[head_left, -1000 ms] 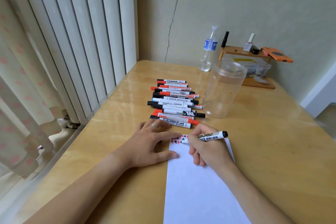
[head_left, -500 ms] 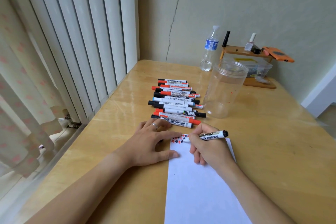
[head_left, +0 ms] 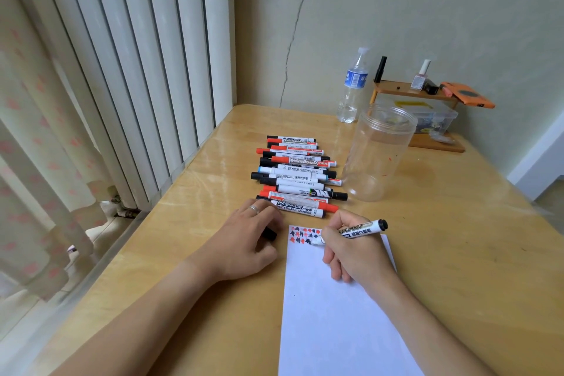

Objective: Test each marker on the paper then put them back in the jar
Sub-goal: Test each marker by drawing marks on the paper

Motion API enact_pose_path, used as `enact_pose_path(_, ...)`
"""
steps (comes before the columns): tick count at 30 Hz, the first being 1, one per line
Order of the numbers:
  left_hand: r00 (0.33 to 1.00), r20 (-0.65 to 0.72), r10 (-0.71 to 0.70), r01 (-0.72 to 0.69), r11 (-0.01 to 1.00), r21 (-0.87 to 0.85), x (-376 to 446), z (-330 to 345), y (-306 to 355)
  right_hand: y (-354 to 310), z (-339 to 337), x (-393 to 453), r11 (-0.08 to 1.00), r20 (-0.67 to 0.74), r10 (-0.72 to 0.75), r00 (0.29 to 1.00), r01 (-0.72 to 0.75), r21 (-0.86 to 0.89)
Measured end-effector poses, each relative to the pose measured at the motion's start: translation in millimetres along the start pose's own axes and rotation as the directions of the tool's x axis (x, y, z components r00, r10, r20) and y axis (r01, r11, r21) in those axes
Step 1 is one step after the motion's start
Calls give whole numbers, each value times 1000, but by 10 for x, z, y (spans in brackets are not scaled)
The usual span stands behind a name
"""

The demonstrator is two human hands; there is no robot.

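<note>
Marker point(head_left: 360, 229) gripped as before, left hand point(head_left: 248, 241) now off paper point(head_left: 335, 314), apparently holding cap point(head_left: 270, 234).

"WHITEBOARD MARKER" on the nearest marker point(head_left: 297, 208) in the row

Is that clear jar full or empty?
Empty: the clear jar stands upright with no lid, nothing inside, and the markers lie beside it on the table.
</note>
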State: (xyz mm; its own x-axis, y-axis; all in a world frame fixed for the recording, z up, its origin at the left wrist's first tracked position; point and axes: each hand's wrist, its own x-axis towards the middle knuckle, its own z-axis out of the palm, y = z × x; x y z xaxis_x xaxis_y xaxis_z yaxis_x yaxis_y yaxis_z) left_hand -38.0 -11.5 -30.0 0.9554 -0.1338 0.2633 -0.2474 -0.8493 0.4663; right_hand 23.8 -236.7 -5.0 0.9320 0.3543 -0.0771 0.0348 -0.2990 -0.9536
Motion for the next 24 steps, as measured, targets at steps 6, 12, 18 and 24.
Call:
enact_pose_path(6, 995, -96, 2, -9, 997, -72, -2, 3, -51, 11, -46, 0, 992, 43, -93, 995, 89, 92)
enact_pose_path(12, 987, -159, 22, -49, 984, -171, -8, -5, 64, -24, -59, -24, 949, 130, -254, 958, 221, 223)
enact_pose_path(18, 982, -183, 54, -93, 973, -210, 12, 52, 160, -9, -45, -24, 941, 175, -267, 948, 217, 258)
enact_pose_path(24, 979, -177, 97, -132, 972, -197, 27, 90, 163, -1, -59, -33, 959, 311, -236, 921, 169, 229)
